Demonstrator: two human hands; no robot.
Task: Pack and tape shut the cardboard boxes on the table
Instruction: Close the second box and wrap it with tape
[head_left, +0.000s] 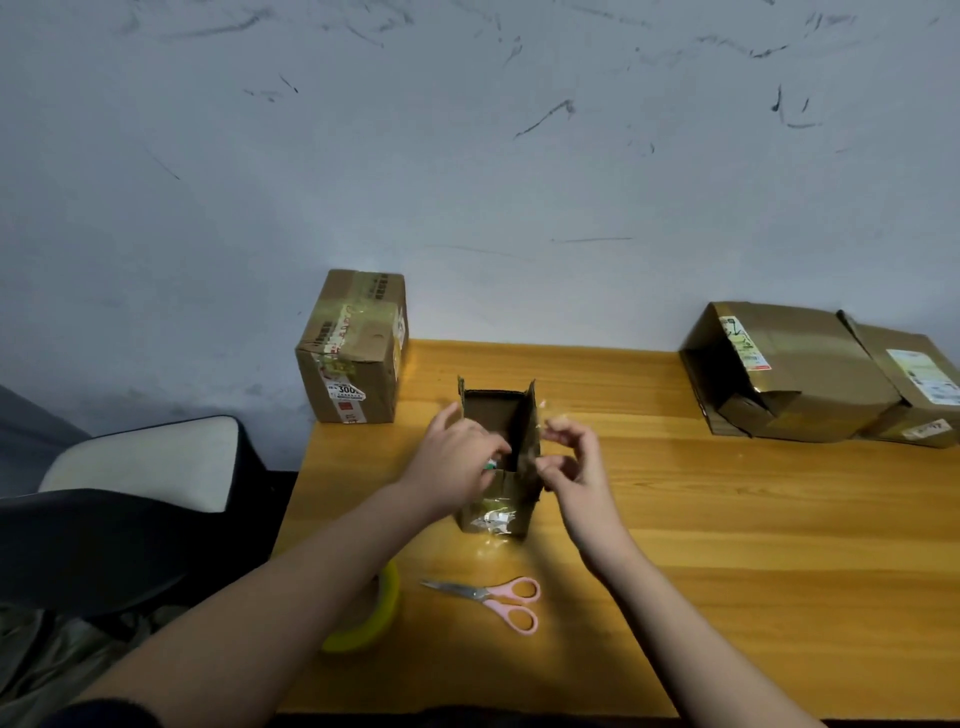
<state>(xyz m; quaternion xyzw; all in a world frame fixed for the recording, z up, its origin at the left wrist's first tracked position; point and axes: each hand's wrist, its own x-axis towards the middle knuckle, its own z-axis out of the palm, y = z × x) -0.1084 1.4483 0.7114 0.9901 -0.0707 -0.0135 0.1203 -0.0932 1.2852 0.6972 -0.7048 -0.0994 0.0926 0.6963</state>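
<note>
A small open cardboard box (498, 512) stands on the wooden table (727, 545), its flaps up and old clear tape on its front. My left hand (457, 457) is at the box's opening and holds a small white and green item at the rim. My right hand (569, 462) pinches the box's right flap, which stands upright. A yellow-green tape roll (379, 618) lies near the table's front left, partly hidden under my left forearm. Pink-handled scissors (493, 600) lie in front of the box.
A taped cardboard box (353, 348) stands at the table's back left corner. Two larger boxes lie at the back right, one with loose flaps (779, 374) and one with a label (919, 389). A chair (145, 493) stands left of the table. A scuffed wall rises behind.
</note>
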